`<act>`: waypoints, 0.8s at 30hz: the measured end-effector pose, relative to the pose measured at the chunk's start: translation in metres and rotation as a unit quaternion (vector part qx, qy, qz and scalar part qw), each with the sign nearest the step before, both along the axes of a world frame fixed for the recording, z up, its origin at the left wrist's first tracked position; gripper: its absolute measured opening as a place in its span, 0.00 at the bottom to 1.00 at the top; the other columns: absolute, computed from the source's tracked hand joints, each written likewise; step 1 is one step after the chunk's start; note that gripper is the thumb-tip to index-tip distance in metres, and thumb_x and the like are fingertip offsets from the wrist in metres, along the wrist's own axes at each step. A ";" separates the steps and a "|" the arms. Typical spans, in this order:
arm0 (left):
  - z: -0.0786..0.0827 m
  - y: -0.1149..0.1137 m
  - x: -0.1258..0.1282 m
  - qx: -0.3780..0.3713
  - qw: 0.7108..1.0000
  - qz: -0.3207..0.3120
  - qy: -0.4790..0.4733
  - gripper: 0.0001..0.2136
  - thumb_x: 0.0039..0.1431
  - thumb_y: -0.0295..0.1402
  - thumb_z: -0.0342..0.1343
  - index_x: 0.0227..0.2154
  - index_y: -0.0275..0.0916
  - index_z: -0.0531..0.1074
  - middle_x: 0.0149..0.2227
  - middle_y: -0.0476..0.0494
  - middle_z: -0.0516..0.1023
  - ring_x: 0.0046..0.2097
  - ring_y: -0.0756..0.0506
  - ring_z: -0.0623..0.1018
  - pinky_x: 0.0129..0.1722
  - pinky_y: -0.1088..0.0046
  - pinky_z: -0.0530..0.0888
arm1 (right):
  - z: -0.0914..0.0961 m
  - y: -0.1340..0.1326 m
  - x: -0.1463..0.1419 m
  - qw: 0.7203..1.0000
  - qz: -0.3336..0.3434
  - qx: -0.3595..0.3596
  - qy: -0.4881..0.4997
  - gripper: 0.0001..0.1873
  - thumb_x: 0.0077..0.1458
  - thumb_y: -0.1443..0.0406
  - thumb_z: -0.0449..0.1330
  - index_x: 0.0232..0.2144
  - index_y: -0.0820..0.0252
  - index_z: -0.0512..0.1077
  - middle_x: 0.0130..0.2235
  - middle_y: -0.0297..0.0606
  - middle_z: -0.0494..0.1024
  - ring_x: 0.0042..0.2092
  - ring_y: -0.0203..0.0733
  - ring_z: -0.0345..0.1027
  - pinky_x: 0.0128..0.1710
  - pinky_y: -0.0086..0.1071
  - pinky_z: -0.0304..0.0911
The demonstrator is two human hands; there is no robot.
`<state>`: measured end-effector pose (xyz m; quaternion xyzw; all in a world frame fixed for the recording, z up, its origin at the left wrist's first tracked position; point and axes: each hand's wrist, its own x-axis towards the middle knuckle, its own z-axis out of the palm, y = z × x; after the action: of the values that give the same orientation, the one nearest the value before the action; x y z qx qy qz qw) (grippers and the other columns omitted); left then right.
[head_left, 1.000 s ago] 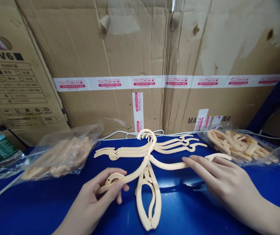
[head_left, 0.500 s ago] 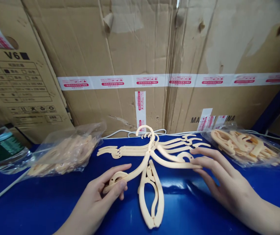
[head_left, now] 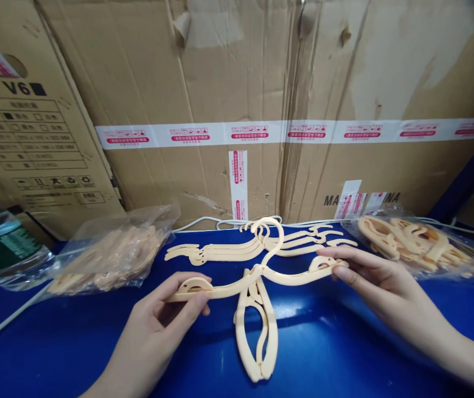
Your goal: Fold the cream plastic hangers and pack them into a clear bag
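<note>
A cream plastic folding hanger (head_left: 232,288) is held up above the blue surface with both arms spread out and its hook upward. My left hand (head_left: 158,320) pinches the end of its left arm between thumb and fingers. At the opposite end, my right hand (head_left: 380,293) grips the right arm's tip the same way. Beneath and nearer to me lies a folded hanger (head_left: 240,337), its arms together in a leaf shape. Behind, several unfolded hangers (head_left: 228,253) lie overlapped in a row, partly hidden by the held one.
Clear plastic bags of folded hangers lie at the left (head_left: 112,257) and right (head_left: 419,243). A water bottle (head_left: 9,249) with a green label stands far left. Cardboard boxes (head_left: 204,177) wall off the back of the blue surface (head_left: 311,354), and a white cable (head_left: 13,320) runs along it.
The held hanger's right arm has swung level with the left, and its hook now leans right. My left hand rose slightly; my right hand has closed its thumb onto the arm's tip.
</note>
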<state>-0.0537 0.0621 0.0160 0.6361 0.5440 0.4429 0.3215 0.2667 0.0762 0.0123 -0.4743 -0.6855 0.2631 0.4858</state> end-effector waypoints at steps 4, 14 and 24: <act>0.001 -0.004 0.006 -0.004 0.999 0.001 -0.043 0.10 0.53 0.41 0.61 0.34 0.42 0.73 0.26 0.52 0.77 0.29 0.48 0.77 0.33 0.77 0.74 | -0.004 -0.002 -0.004 0.993 0.022 -0.089 0.080 0.17 0.54 0.53 0.61 0.41 0.57 0.77 0.33 0.39 0.76 0.32 0.40 0.66 0.33 0.34 0.67; -0.016 -0.005 0.012 -0.046 0.978 -0.114 -0.168 0.16 0.56 0.36 0.61 0.46 0.44 0.65 0.28 0.53 0.75 0.25 0.50 0.76 0.26 0.78 0.75 | -0.008 -0.017 -0.030 0.938 0.165 -0.210 0.221 0.20 0.58 0.60 0.60 0.50 0.47 0.57 0.33 0.31 0.74 0.32 0.33 0.66 0.34 0.28 0.63; -0.020 -0.007 0.015 -0.078 0.966 -0.151 -0.193 0.21 0.58 0.36 0.60 0.51 0.45 0.60 0.30 0.53 0.75 0.25 0.52 0.75 0.25 0.79 0.73 | -0.004 -0.030 -0.040 0.914 0.273 -0.258 0.151 0.10 0.59 0.60 0.59 0.43 0.50 0.65 0.44 0.35 0.75 0.41 0.36 0.69 0.44 0.34 0.65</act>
<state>-0.0389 0.0555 -0.0036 0.5865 0.4016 0.4599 0.5322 0.2269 0.0459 0.0079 -0.3319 -0.6151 0.6218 0.3532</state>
